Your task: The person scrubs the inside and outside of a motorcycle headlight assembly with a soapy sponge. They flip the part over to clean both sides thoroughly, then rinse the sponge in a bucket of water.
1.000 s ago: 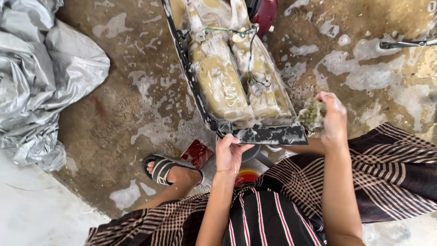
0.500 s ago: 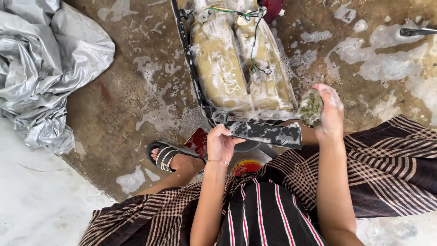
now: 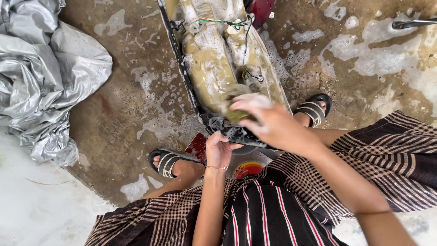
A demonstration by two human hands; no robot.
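Note:
A soapy yellowish vehicle part [image 3: 214, 64] with a black frame stands on the wet ground in front of me, with green and black wires [image 3: 236, 32] across its top. My left hand [image 3: 219, 149] grips the black lower edge of the part [image 3: 227, 130]. My right hand [image 3: 268, 120] is closed on a foamy green scrubbing sponge [image 3: 236, 107] and presses it against the lower middle of the part. Both hands are wet with suds.
A crumpled silver cover [image 3: 41, 77] lies at the left. My sandalled feet [image 3: 166, 161] [image 3: 314, 109] stand on the soapy concrete on either side of the part. A red object [image 3: 259, 9] sits behind the part, a metal bar [image 3: 412, 23] at top right.
My right hand with the sponge has moved from the part's right lower corner leftward onto its lower middle. My left hand keeps its hold on the black edge.

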